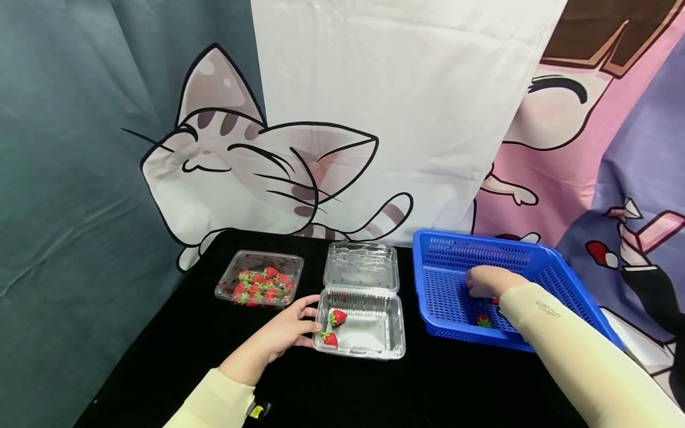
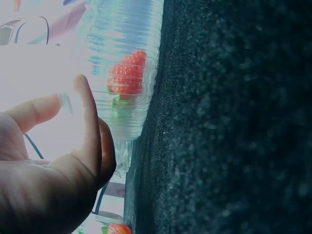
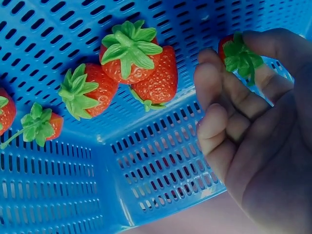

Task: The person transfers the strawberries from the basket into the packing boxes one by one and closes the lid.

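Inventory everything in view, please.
Filled box: one, clear, left.
Packed strawberries: several, red, filled box.
Open box: one, clear, centre.
Open lid: one, clear, behind open box.
Boxed strawberries: two, red, open box.
Basket: one, blue, right.
Basket strawberries: at least six, red, inside.
Small item: one, mostly black, bottom.
Tabletop: one, black, underneath.
Backdrop: one, multicoloured, behind.
Left hand: one, bare, touching open box.
Right hand: one, bare, in basket, pinching strawberry.
Sleeves: two, pale yellow, forearms.

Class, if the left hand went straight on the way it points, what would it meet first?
The left hand would first meet the open clear box, at its left wall; exact contact is hard to judge.
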Demonstrator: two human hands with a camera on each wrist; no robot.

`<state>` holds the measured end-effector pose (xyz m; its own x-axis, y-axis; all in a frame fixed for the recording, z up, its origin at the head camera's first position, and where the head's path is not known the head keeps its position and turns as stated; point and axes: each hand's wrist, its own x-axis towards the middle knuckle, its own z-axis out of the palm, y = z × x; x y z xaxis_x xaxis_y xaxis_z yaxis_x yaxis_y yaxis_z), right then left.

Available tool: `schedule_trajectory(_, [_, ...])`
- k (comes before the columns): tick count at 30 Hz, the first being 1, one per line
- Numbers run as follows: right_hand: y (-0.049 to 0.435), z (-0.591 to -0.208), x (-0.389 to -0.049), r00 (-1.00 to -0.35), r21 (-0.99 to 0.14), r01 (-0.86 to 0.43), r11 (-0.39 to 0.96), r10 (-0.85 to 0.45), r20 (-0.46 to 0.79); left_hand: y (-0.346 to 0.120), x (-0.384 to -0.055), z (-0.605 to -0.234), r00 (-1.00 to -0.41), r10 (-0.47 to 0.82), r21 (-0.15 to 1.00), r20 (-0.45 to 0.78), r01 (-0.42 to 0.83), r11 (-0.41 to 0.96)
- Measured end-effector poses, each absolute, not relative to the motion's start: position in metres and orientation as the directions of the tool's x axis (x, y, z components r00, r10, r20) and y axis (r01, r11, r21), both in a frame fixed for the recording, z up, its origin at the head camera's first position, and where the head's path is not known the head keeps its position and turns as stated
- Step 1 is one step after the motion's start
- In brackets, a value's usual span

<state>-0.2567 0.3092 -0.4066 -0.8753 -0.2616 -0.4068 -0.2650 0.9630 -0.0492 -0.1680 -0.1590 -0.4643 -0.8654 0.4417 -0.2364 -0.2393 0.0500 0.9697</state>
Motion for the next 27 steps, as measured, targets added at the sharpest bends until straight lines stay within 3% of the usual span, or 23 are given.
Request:
schedule_trajectory(5, [0.309, -0.395, -0.251, -0.879, -0.12, -0.306, 0.944, -0.329, -0.346, -0.158, -0.166, -0.462, -0.865, 0.444, 0.97, -0.234, -0.235, 0.054])
schedule_trajectory(12, [0.294, -0.366, -0.242, -0.915, -0.104, -0.278, 0.955, -0.296, -0.276, -0.159, -0.165, -0.462, -0.864, 0.449, 0.972, -0.229, -0.23, 0.052])
schedule_trajectory(20, [0.264, -0.334, -0.227, -0.91, -0.145, -0.328, 0.933, -0.353, -0.217, -0.16, -0.166, -0.465, -0.868, 0.44, 0.972, -0.228, -0.23, 0.05])
schedule_trajectory(27, [0.219, -0.317, -0.2, -0.919, -0.184, -0.368, 0.911, -0.387, -0.077, -0.16, -0.166, -0.464, -0.867, 0.443, 0.972, -0.226, -0.228, 0.049])
